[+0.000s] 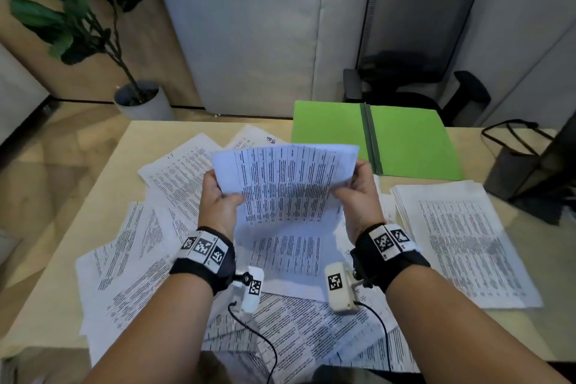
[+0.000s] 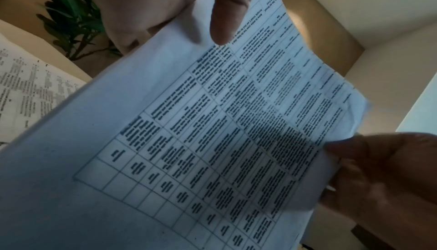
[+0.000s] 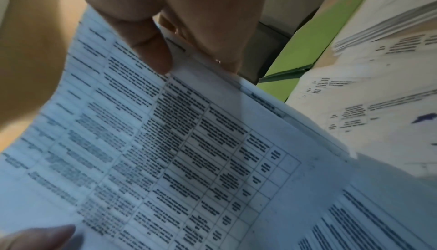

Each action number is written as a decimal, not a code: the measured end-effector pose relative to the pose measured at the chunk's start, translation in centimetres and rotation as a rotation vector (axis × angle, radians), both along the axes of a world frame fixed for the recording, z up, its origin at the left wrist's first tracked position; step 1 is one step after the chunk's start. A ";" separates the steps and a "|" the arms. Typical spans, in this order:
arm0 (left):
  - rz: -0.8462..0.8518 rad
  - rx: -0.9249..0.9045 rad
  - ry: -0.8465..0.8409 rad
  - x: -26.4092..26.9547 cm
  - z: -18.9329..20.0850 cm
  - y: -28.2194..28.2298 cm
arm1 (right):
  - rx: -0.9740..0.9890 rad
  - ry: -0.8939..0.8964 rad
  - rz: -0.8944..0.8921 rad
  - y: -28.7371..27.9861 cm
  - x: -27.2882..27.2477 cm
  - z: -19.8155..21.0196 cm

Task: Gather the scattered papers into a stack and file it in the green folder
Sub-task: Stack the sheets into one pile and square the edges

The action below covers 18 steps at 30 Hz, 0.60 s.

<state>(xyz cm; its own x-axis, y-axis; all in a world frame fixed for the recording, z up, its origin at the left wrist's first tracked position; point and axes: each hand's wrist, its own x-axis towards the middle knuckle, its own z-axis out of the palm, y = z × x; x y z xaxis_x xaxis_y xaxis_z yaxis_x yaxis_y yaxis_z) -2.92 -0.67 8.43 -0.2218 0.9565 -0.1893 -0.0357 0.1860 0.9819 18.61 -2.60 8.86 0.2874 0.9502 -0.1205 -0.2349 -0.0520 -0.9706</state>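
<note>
Head view: a sheet (image 1: 285,184) printed with a table is held up above the tabletop (image 1: 103,171), tilted toward the camera and sagging a little in the middle. The left hand (image 1: 218,199) pinches its left edge, thumb on the printed face and fingers behind. The right hand (image 1: 358,187) pinches the right edge in the same way. The left wrist view shows the left thumb (image 2: 230,9) lying flat on the sheet's margin, with the right hand's fingers (image 2: 378,171) curled round the far edge. The right wrist view shows the right thumb (image 3: 146,46) pressed on the sheet, and more than one paper edge seems to lie under it, though how many I cannot tell.

Under and around the held sheet, loose papers (image 1: 131,262) lie scattered and overlapping across the middle and left of the tabletop, some hanging over its near edge. To the right, a stack (image 1: 461,243) of papers sits roughly squared, apart from the scatter. Beyond it, at the far edge of the tabletop, the green folder (image 1: 405,140) lies open and flat, its darker spine running down the middle.

Behind the tabletop stand an office chair (image 1: 420,34) and, to the left, a potted plant (image 1: 93,25). A dark bag (image 1: 517,156) sits at the right edge.
</note>
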 end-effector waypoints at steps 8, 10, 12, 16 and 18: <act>0.015 0.035 0.054 0.3 -0.7 0.4 | -0.020 -0.072 0.008 0.4 -0.8 -0.8; -0.043 -0.034 0.165 0.2 -2.1 0.2 | -0.119 -0.254 0.056 0.1 -0.7 -2.8; -0.102 -0.117 0.295 0.3 -3.5 -0.2 | -0.209 -0.466 0.133 -0.5 -0.7 -4.7; -0.185 -0.174 0.546 1.1 -4.9 -0.5 | -0.317 -0.663 0.070 -0.9 0.2 -6.3; -0.240 -0.121 0.622 1.8 -4.8 -0.3 | -0.315 -0.681 -0.032 -0.9 1.4 -6.1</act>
<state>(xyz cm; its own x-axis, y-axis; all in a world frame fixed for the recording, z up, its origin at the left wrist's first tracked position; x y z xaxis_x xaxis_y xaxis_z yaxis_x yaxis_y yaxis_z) -1.08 -0.96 3.64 -0.1086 0.9730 -0.2036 0.5856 0.2281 0.7779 20.02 -3.50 2.75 0.4228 0.8899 -0.1713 0.4059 -0.3550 -0.8422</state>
